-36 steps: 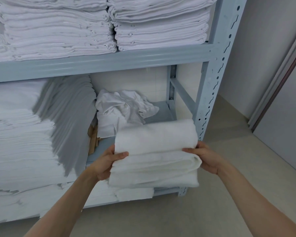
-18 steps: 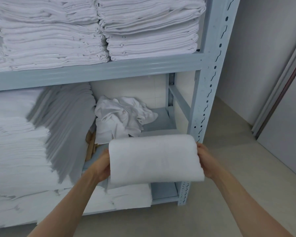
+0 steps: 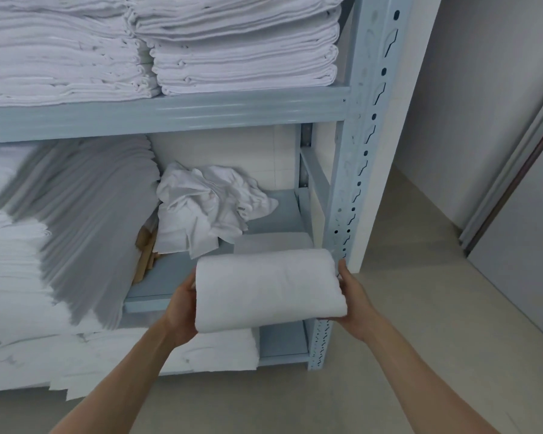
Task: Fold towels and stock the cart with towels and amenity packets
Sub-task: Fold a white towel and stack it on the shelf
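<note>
I'm seeing the folded towel (image 3: 268,289) sitting before the shelf rack (image 3: 362,170), crumpled cloth (image 3: 207,208) lying behind it on the shelf, stacked towels (image 3: 242,48) resting on the shelf above.

Pale blue-grey steel shelving rack (image 3: 362,170), slotted upright at its right front corner. Right of the rack: plain off-white wall (image 3: 483,89). Below it, beige floor (image 3: 405,292). Far right of rack, grey door panel (image 3: 533,245) with dark-edged frame.

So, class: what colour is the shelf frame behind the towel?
Pale blue-grey shelf frame, clearest in the head view; the held towel is white.
</note>
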